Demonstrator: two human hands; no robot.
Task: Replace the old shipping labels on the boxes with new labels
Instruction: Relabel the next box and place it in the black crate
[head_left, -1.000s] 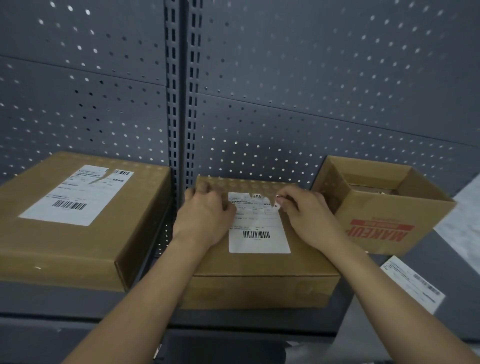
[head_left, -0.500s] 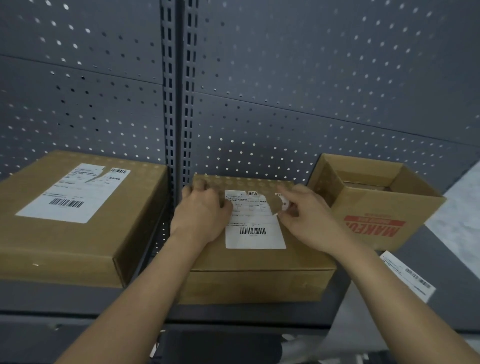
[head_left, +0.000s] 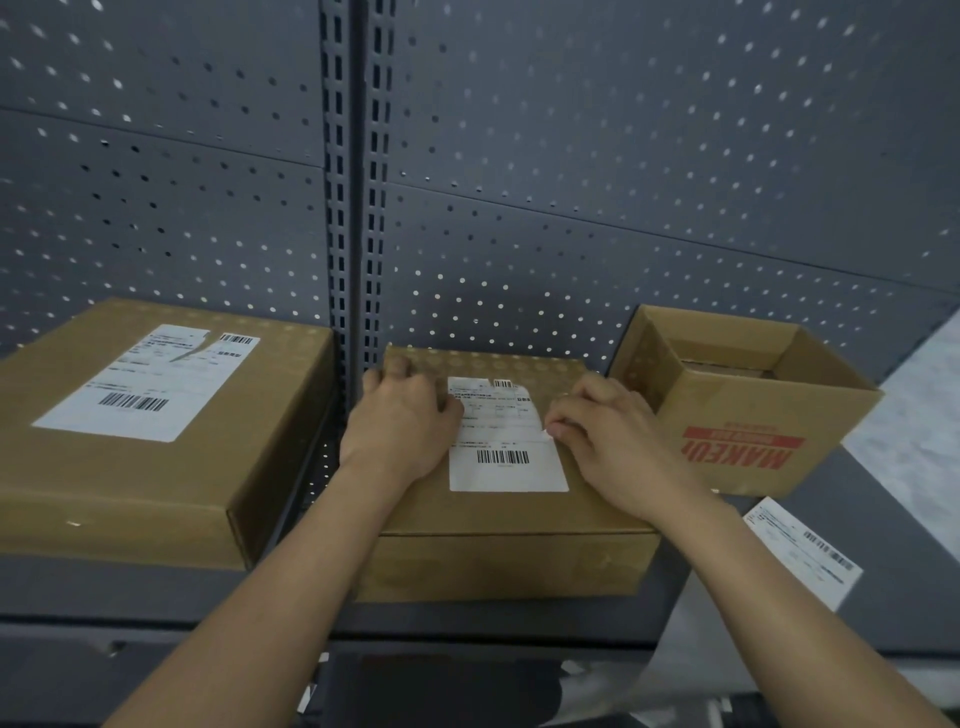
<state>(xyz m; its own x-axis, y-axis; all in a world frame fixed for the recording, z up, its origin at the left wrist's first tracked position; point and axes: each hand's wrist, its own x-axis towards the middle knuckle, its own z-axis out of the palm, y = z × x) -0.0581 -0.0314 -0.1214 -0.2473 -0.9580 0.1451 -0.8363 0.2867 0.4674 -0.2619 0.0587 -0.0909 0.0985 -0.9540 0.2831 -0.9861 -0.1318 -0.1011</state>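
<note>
**While the left hand steadies the centre box, the right hand pinches its label**

Where the two forearms meet, at the front of the shelf, the items stand as follows.

Item 1: centre box. Closed brown carton, lying flat, lid up, its front face at the shelf's front edge.

Item 2: shipping label. White sheet with a barcode low down, stuck on the lid of the centre box. Its lower half lies flat. Its upper right edge runs ragged, and a small white corner is lifted at the right side.

Item 3: left hand. Palm down on the lid, fingers reaching toward the far left corner, thumb touching the label's left edge. It presses and grips nothing.

Item 4: right hand. Fingers curled, thumb and forefinger pinching the lifted corner at the label's right edge.

Item 5: left box. Larger closed carton, just beside the centre box, separated from it by a narrow gap.

Item 6: torn label. White, stuck on the left box's lid, with a rip near its top edge.

Item 7: open carton. Flaps up, red print upside down on its front, standing to the right of the centre box.

Item 8: loose label sheet. Lies flat on the shelf in front of the open carton.

Item 9: pegboard panel. Grey, perforated, behind all boxes, with slotted uprights at the join.
</note>
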